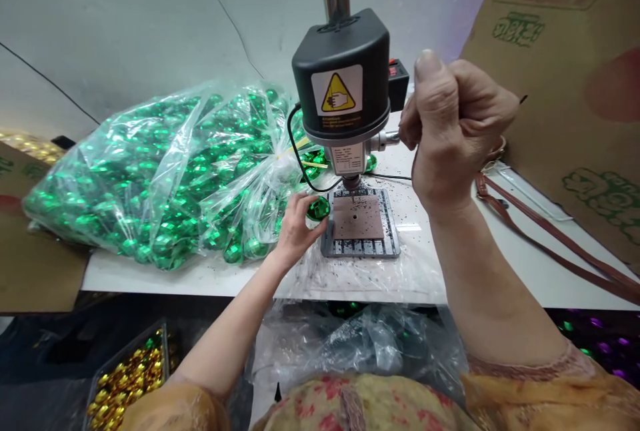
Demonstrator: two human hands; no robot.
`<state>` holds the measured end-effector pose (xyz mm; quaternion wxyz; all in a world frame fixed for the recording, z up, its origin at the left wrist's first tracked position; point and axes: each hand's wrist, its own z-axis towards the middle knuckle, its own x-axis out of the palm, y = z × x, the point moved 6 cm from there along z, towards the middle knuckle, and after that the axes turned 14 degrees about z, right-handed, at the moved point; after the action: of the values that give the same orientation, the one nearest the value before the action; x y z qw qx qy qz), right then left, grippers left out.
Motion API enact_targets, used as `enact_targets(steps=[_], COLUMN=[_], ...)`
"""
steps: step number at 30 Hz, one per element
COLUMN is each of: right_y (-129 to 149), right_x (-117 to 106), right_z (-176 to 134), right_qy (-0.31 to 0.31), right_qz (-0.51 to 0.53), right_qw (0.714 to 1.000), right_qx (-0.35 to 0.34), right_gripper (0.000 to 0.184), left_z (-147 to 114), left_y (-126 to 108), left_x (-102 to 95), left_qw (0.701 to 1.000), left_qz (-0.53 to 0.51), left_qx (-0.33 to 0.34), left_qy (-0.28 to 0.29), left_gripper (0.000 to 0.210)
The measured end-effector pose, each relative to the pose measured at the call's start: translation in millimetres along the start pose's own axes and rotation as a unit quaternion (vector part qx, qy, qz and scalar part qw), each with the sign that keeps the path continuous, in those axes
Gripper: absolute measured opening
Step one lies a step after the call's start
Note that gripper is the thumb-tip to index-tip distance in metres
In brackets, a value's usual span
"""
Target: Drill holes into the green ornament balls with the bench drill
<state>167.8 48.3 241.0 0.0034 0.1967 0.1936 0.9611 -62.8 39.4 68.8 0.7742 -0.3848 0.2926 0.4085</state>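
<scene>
Between the thumb and fingers of my left hand point(294, 229) is a shiny green faceted ball point(319, 209), held at the left edge of a small drill press's point(341, 77) slotted base point(361, 250). A flat pinkish-brown board point(367, 227) with a dark hole lies on that base, under the chuck point(351, 182). My right hand point(445, 127) is raised right of the motor housing, closed around the drill press lever; most of the lever is hidden by the fist. Dark shavings are scattered over the base and board.
A large clear bag point(150, 177) of green balls lies left of the press. Cardboard boxes point(565, 104) stand at the right and far left. A brown strap point(540, 231) crosses the white table point(175, 279). Below are a bin of gold balls point(127, 374) and loose plastic point(360, 344).
</scene>
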Motion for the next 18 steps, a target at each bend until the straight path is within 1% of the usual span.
enact_targets(steps=[1,3,4,6,8,11,14,18], right_y=[1,3,3,4,3,3,3,5], right_x=[0,0,1,1,2,1,1,0], right_z=[0,-1,-1,-1,-1,-3,-4,-5], right_qy=[-0.003,-0.007,-0.006,0.002,0.014,0.02,0.014,0.001], right_qz=[0.004,0.013,0.012,-0.009,-0.036,-0.032,-0.028,-0.017], right_qw=[1.0,1.0,1.0,1.0,0.999,0.999,0.999,0.999], right_qx=[-0.003,-0.011,-0.013,-0.011,0.004,0.009,0.018,0.036], right_gripper=[0.048,0.049,0.049,0.05,0.05,0.05,0.051,0.051], left_z=[1,4,5,8,10,10,9,12], left_y=[-1,-2,-2,-1,1,4,2,-3], left_x=[3.2,16.0,23.3,35.3,44.0,52.4,57.2,60.1], left_qw=[0.997,0.977,0.964,0.948,0.942,0.939,0.94,0.949], left_qz=[-0.066,-0.191,-0.235,-0.28,-0.296,-0.302,-0.301,-0.279], left_qx=[-0.029,-0.08,-0.096,-0.111,-0.113,-0.108,-0.101,-0.089], left_qy=[0.013,0.06,0.082,0.105,0.114,0.123,0.127,0.122], left_gripper=[0.039,0.042,0.043,0.045,0.048,0.053,0.056,0.057])
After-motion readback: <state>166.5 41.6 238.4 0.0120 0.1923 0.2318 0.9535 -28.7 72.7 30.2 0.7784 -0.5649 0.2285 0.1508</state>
